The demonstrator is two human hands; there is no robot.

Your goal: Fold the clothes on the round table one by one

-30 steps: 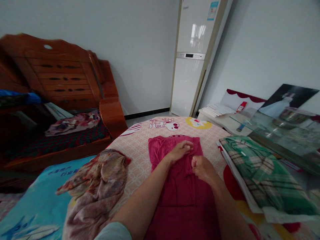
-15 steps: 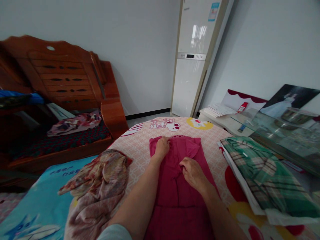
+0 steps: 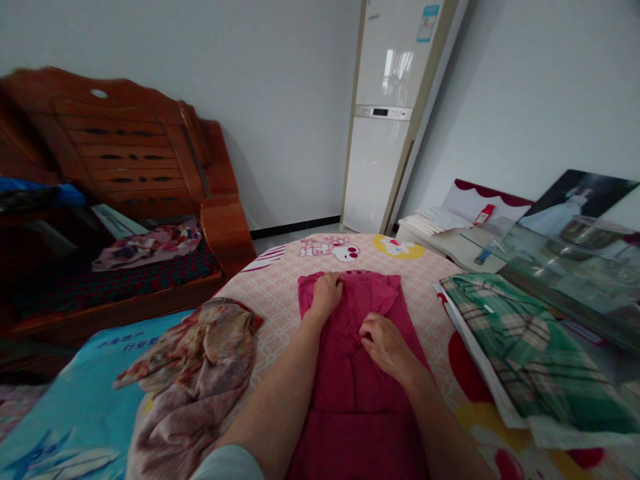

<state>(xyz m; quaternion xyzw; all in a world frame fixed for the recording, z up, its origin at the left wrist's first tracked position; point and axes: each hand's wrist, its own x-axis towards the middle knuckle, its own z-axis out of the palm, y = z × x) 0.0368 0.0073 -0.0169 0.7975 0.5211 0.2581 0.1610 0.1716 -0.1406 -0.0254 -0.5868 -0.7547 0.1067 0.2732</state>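
A magenta garment (image 3: 370,387), folded into a long strip with a seam down its middle, lies on the patterned cloth in front of me. Near its far end, my left hand (image 3: 327,293) is closed with fingers curled down on the fabric by the upper left edge. My right hand (image 3: 383,340) pinches the cloth close to the middle seam, where small creases gather. Beside my left forearm sits a crumpled brownish-pink patterned cloth (image 3: 205,373). To the right, a folded green plaid garment (image 3: 530,347) rests on something white and flat.
The pink patterned tablecloth (image 3: 280,287) covers the rounded surface. At the left stand a carved wooden sofa (image 3: 120,160) and a turquoise printed cloth (image 3: 115,373). On the right, a glass shelf (image 3: 550,273) juts toward the plaid garment. A tall white cabinet unit (image 3: 377,167) stands behind.
Almost nothing differs. My left fingers have shifted very slightly to the right on the fabric; my right hand keeps its pinch at the middle.
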